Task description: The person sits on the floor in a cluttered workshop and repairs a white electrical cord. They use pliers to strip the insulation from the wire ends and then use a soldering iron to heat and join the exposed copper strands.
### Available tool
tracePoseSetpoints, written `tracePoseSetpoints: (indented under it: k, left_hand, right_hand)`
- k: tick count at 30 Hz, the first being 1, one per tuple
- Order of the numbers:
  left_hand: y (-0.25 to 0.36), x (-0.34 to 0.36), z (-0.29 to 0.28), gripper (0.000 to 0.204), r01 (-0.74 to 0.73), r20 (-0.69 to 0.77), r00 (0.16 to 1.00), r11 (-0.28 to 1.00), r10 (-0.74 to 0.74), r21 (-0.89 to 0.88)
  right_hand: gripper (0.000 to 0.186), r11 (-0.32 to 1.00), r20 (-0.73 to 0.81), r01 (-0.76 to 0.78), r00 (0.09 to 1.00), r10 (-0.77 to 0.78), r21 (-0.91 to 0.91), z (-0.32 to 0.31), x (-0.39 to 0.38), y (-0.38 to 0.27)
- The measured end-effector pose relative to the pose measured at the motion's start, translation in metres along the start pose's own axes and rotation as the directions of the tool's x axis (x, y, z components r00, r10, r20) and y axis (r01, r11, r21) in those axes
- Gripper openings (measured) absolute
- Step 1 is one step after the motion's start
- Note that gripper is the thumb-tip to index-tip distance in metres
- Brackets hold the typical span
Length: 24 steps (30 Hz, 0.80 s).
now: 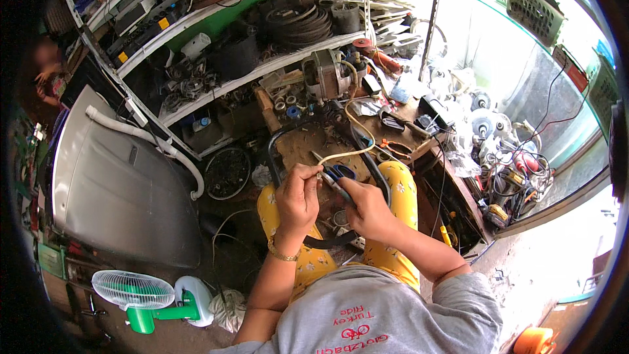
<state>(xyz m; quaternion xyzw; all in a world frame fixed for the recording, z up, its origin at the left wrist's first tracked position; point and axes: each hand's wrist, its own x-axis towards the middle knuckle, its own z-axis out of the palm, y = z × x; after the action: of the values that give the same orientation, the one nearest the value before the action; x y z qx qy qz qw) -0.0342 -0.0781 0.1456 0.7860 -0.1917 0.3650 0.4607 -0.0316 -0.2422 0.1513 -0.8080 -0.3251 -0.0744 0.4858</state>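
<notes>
Over my lap, my left hand [299, 198] is closed in a pinch on the end of a pale cable [357, 152]. That cable curves up and away toward a metal motor [325, 75] at the back of the low bench. Close beside it, my right hand [371, 208] is wrapped round a slim tool with a teal-grey handle [339, 189]. The tool's tip meets the cable end at my left fingers; its exact kind is partly hidden. Just beyond my hands lie blue-handled scissors [343, 170]. A black tubular frame [321, 243] loops around the work spot.
Orange-handled pliers [396, 149] lie on the bench at right. Tangled motors and parts [485, 121] are heaped farther right. Shelves [262, 65] of coils and scrap stand behind. At left are a grey panel [131, 183] with a white hose and a green fan [139, 318].
</notes>
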Motion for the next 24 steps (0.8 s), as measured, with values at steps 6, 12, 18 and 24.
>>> tracePoseSetpoints:
  k: [6,12,18,24]
  left_hand:
    - [0.001,-0.007,0.005,0.014,0.04,-0.018,0.999,0.981,-0.044,-0.188]
    - [0.006,-0.006,0.007,0.01,0.028,-0.095,0.995,0.999,-0.031,-0.032]
    - [0.004,-0.009,0.014,0.01,0.054,-0.175,0.98,0.976,-0.092,-0.21]
    - [0.007,-0.011,0.015,0.018,0.319,-0.037,0.919,0.793,-0.394,-0.518]
  right_hand:
    - [0.015,0.923,0.174,-0.176,0.977,0.122,0.343,-0.003,0.006,-0.004]
    - [0.01,0.884,0.235,-0.194,0.967,0.1,0.425,0.001,0.003,-0.004]
    - [0.011,0.304,0.551,-0.546,0.831,0.077,0.781,0.004,0.001,0.002]
    - [0.012,-0.158,0.63,-0.625,0.777,-0.023,0.765,0.006,0.003,0.013]
